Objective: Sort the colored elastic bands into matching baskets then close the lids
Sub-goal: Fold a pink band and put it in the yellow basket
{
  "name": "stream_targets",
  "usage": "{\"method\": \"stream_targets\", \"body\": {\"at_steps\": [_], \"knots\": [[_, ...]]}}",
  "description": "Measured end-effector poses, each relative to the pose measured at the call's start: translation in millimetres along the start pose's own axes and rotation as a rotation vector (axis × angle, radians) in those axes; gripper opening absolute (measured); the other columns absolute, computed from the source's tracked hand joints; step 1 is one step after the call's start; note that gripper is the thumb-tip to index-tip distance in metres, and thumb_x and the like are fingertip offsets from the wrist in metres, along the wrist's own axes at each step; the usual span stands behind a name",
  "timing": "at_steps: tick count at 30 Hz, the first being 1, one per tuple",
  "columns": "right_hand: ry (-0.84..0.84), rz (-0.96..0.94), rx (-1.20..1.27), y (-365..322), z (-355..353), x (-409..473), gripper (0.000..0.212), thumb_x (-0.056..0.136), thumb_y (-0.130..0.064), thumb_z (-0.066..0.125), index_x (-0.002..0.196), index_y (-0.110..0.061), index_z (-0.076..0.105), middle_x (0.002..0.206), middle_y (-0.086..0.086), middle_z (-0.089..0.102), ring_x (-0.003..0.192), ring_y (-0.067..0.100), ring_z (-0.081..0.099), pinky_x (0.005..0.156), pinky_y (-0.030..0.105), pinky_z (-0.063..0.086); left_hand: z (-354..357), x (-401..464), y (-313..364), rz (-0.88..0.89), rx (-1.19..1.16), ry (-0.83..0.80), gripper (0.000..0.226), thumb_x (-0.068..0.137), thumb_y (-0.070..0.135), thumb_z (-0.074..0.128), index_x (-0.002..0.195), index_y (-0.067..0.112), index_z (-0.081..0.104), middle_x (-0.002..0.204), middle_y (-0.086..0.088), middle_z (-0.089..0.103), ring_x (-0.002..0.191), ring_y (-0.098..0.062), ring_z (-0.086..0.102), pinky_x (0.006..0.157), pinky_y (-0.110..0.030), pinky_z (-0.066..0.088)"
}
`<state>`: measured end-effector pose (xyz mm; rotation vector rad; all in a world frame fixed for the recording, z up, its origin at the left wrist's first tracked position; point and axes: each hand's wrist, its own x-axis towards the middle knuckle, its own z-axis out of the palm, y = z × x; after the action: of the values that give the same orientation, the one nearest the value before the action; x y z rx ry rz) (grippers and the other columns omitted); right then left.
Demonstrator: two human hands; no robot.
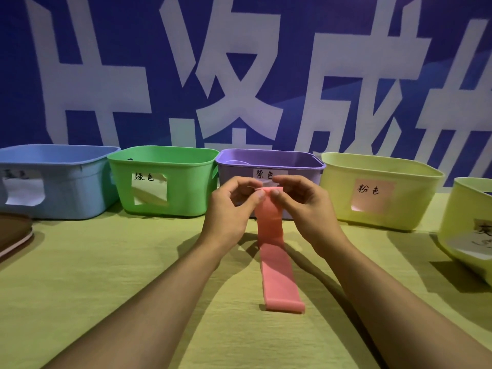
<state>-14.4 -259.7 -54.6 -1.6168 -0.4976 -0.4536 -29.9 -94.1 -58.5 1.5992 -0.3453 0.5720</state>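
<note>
Scene: A person sorts stretch bands at a surface (111, 283) covered in yellow-green cloth, a row of open plastic baskets lined up against a blue banner with large white characters (239, 75).

Band in hand: A flat pink elastic band (277, 270) hangs from both hands; its top edge is raised in front of the purple basket, its looped lower end trails toward the camera and appears to rest on the cloth.

Left hand: The left hand (234, 206) pinches the band's top edge between thumb and fingertips.

Right hand: The right hand (298, 201) pinches the same edge just beside the left, fingers curled over it.

Baskets: From the person's left stand a light blue plastic basket (61, 182), a green plastic basket (165, 182), a purple plastic basket (298, 166), a pale yellow plastic basket with a pink handwritten label (378, 190) and, cut off at the frame edge, another pale yellow basket (463, 230).

Done so far: No loose bands lie on the cloth. Something pale shows inside the purple basket, possibly a band; the other interiors are hidden.

Still to do: The pink band is not yet in a basket; the pink-labelled one, to the right of the hands, looks like its match. Every basket stands open, so all the lids remain to be closed.

Lids: A brown flat object (13, 233) at the left edge may be a lid.
</note>
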Motion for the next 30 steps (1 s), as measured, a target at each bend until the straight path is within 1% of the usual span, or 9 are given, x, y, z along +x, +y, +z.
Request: {"method": "stream_targets", "body": {"at_steps": [3, 7, 10, 13, 17, 23, 25, 27, 30], "knots": [[0.000, 0.048, 0.013, 1.1, -0.8, 0.3, 0.027, 0.091, -0.021, 0.075, 0.118, -0.017, 0.074, 0.105, -0.004, 0.078, 0.101, 0.010, 0.073, 0.081, 0.025, 0.060, 0.0, 1.9, -0.2, 0.000, -0.006, 0.020, 0.023, 0.092, 0.011, 0.074, 0.114, 0.017, 0.074, 0.101, 0.007, 0.077, 0.098, -0.002, 0.071, 0.090, -0.022, 0.056], [-0.051, 0.092, 0.026, -0.5, -0.6, -2.5, 0.028, 0.090, -0.023, 0.075, 0.118, -0.019, 0.072, 0.105, -0.007, 0.077, 0.101, 0.008, 0.072, 0.078, 0.025, 0.061, -0.6, 3.4, -1.8, 0.009, -0.023, 0.045, 0.012, 0.094, 0.014, 0.073, 0.105, 0.019, 0.076, 0.097, 0.006, 0.079, 0.096, -0.007, 0.073, 0.088, -0.023, 0.058], [-0.070, 0.112, 0.050, -2.2, 2.2, -3.9, 0.031, 0.090, -0.019, 0.075, 0.120, -0.019, 0.069, 0.104, -0.006, 0.076, 0.098, 0.004, 0.073, 0.073, 0.022, 0.059, -0.2, 2.8, 0.5, 0.020, -0.027, 0.058, 0.011, 0.095, 0.015, 0.072, 0.106, 0.014, 0.075, 0.096, 0.005, 0.078, 0.093, -0.003, 0.072, 0.082, -0.019, 0.057], [-0.047, 0.120, 0.053, -3.3, 3.9, -4.0, 0.025, 0.090, -0.019, 0.075, 0.114, -0.023, 0.069, 0.102, -0.001, 0.076, 0.095, 0.006, 0.074, 0.071, 0.021, 0.059, 0.8, 2.4, 2.8, 0.025, -0.035, 0.067, 0.010, 0.096, 0.014, 0.070, 0.105, 0.011, 0.073, 0.097, 0.005, 0.077, 0.091, -0.001, 0.071, 0.081, -0.019, 0.057], [-0.019, 0.121, 0.024, -2.6, 2.1, -2.6, 0.015, 0.090, -0.021, 0.075, 0.106, -0.019, 0.074, 0.096, -0.004, 0.078, 0.090, 0.008, 0.074, 0.069, 0.021, 0.057, 1.5, 2.2, 3.5, 0.028, -0.031, 0.063, 0.008, 0.096, 0.016, 0.070, 0.104, 0.016, 0.072, 0.098, 0.005, 0.077, 0.095, -0.005, 0.072, 0.086, -0.025, 0.058], [-0.005, 0.100, 0.008, -2.7, 2.2, -2.0, 0.013, 0.091, -0.020, 0.074, 0.102, -0.014, 0.076, 0.093, 0.001, 0.078, 0.084, 0.008, 0.073, 0.068, 0.022, 0.058, 0.0, 0.5, 6.0, 0.056, -0.012, 0.029, 0.019, 0.095, 0.016, 0.072, 0.113, 0.015, 0.072, 0.103, 0.006, 0.075, 0.095, -0.002, 0.071, 0.083, -0.017, 0.055], [-0.005, 0.092, 0.012, -2.9, 1.8, -2.0, 0.013, 0.091, -0.019, 0.074, 0.102, -0.012, 0.076, 0.092, 0.002, 0.078, 0.081, 0.006, 0.071, 0.067, 0.021, 0.057, -0.1, 0.5, 6.3, 0.048, -0.010, 0.017, 0.024, 0.094, 0.013, 0.073, 0.118, 0.015, 0.072, 0.105, 0.007, 0.076, 0.096, -0.002, 0.071, 0.083, -0.016, 0.054], [-0.004, 0.093, 0.012, -2.6, 2.2, -2.2, 0.011, 0.091, -0.017, 0.074, 0.100, -0.012, 0.076, 0.089, 0.002, 0.078, 0.079, 0.004, 0.071, 0.066, 0.020, 0.056, -0.1, -0.1, 6.3, 0.043, -0.003, 0.001, 0.025, 0.095, 0.008, 0.071, 0.119, 0.013, 0.072, 0.106, 0.005, 0.076, 0.096, -0.001, 0.071, 0.078, -0.013, 0.054], [-0.010, 0.103, 0.022, -1.4, 3.0, -1.8, 0.006, 0.091, -0.014, 0.075, 0.097, -0.013, 0.077, 0.087, 0.002, 0.078, 0.078, 0.007, 0.072, 0.066, 0.021, 0.057, -0.8, -0.1, 6.1, 0.067, 0.022, 0.008, 0.019, 0.096, 0.002, 0.067, 0.111, 0.011, 0.074, 0.101, 0.003, 0.076, 0.093, -0.002, 0.072, 0.076, -0.013, 0.054]]}}
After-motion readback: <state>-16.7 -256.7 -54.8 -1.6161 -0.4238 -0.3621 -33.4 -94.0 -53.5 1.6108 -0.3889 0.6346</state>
